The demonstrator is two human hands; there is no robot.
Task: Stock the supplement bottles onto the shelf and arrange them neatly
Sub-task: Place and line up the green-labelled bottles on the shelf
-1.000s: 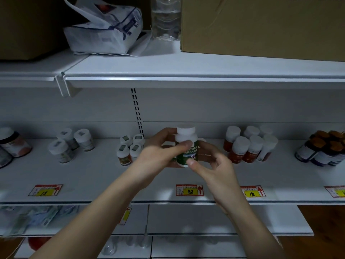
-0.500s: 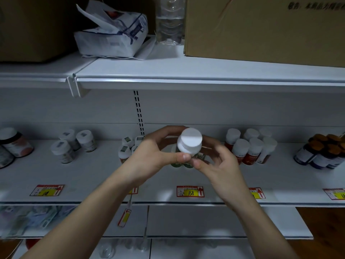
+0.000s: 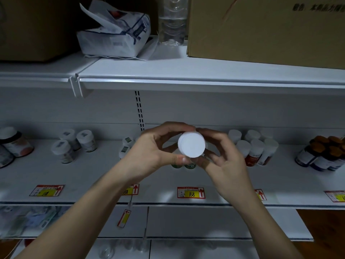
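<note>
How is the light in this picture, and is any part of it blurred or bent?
Head view: dim overall; the held bottle's white cap is washed out between left hand and right hand; bottles at far left are soft; the upper shelf edge curves from the wide lens.

Both hands hide the bottle (image 3: 191,144) body; only its white cap shows.

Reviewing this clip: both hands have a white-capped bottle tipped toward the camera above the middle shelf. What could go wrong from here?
1. The bottle is pinched by fingertips of the left hand and right hand, cap toward the camera; it might slip and fall.
2. Green bottles stand right beneath it, so lowering it blind could topple them.
3. The red-labelled bottles sit beside the right hand; a sideways move may knock them.
</note>
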